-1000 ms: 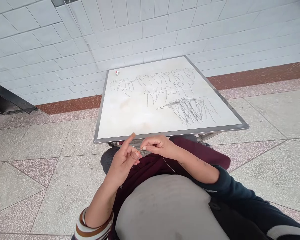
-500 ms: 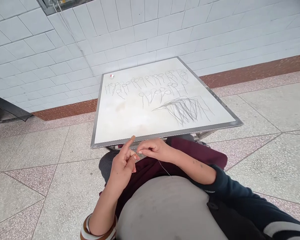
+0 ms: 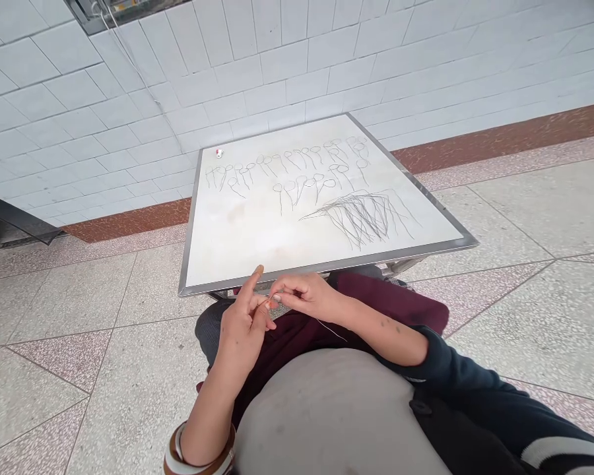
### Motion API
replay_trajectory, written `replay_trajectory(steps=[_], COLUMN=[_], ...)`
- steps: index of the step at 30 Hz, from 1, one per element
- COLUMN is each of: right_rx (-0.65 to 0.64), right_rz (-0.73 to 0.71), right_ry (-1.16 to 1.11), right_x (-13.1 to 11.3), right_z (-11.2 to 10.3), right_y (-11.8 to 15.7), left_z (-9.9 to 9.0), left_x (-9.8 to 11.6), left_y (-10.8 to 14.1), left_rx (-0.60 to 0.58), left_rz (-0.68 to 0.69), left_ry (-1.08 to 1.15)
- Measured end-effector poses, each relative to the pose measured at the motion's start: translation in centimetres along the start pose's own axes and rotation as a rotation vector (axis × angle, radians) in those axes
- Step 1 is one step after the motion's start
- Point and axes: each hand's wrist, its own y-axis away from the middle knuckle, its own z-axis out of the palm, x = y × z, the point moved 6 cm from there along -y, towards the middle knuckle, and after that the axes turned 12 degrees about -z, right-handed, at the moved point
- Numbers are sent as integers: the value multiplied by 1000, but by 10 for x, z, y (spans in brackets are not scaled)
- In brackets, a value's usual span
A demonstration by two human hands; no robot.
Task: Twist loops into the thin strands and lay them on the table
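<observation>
Just off the near edge of the table, above my lap, both hands meet at the fingertips. My left hand (image 3: pixel 245 320) pinches one end of a thin wire (image 3: pixel 332 328) between thumb and fingers, its index finger stretched out toward the table. My right hand (image 3: pixel 307 293) pinches the same wire close beside the left fingertips. The wire's tail comes out below my right palm and hangs over the lap. At the pinch the wire's exact shape is too small to make out.
On the white table (image 3: pixel 228 244) with a metal rim lie rows of looped wires (image 3: pixel 287 188) and a tangled pile of straight wires (image 3: pixel 361 218). A small red-and-white object (image 3: pixel 219 153) stands at the far left corner. A tiled wall (image 3: pixel 277 66) rises behind.
The fingertips have shifted slightly against each other at the pinch. The wire's tail has swung a little up and to the right. The view has moved slightly.
</observation>
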Motion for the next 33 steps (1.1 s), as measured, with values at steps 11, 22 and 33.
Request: replay_trajectory(steps=[11, 22, 33], right_rx=[147, 125, 56], right_rz=[99, 88, 130], right_ry=[-72, 16, -252], right_x=[7, 1, 4], right_z=[-11, -8, -6], right_y=[2, -1, 1], left_z=[-35, -11, -10], left_x=[-4, 16, 19], left_y=[-8, -10, -8], left_rx=[-8, 115, 269], left_rz=[-65, 62, 162], left_ry=[234, 76, -149])
